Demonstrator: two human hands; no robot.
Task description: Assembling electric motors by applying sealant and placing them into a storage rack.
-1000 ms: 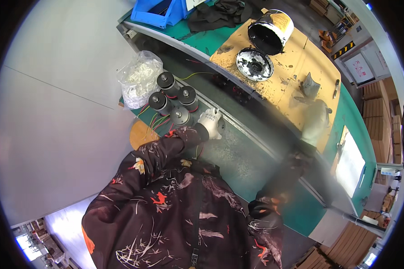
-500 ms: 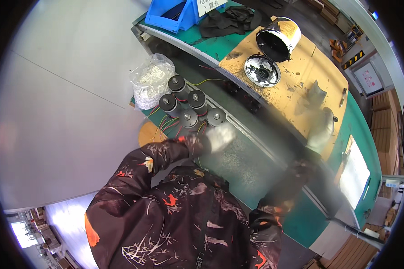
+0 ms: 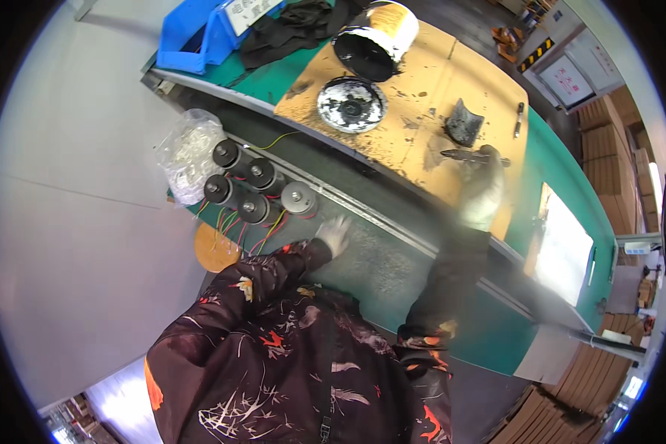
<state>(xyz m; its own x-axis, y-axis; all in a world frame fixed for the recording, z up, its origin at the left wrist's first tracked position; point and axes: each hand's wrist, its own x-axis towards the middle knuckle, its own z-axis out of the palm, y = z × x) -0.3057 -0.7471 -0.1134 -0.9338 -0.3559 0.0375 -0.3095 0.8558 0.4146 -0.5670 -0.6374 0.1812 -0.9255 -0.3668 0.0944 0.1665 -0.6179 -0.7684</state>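
Observation:
My right hand (image 3: 482, 196), in a pale glove, grips a narrow black-smeared tool (image 3: 470, 156) over the tan board (image 3: 422, 66). Just beyond the tool lies a curved dark piece (image 3: 464, 123). The exact kind of the tool cannot be made out. My left hand (image 3: 334, 235), also gloved, rests low over the green table with its fingers apart and nothing visible in them. Closest to it stands an upright motor with a silvery top (image 3: 299, 198). Several dark-topped motors (image 3: 253, 209) are grouped behind and left of that one, their coloured wires trailing toward me.
A tipped white bucket (image 3: 377, 41), black inside, and its smeared lid (image 3: 352, 105) lie on the board. Farther left are black cloth (image 3: 292, 33) and a blue bin (image 3: 200, 37). A bag of white parts (image 3: 191, 155) sits beside the motors. A gap separates the two table surfaces.
The view has swung, shifting the scene leftward. My left hand has drawn slightly away from the nearest motor. The tool in my right hand now shows plainly beside the curved dark piece.

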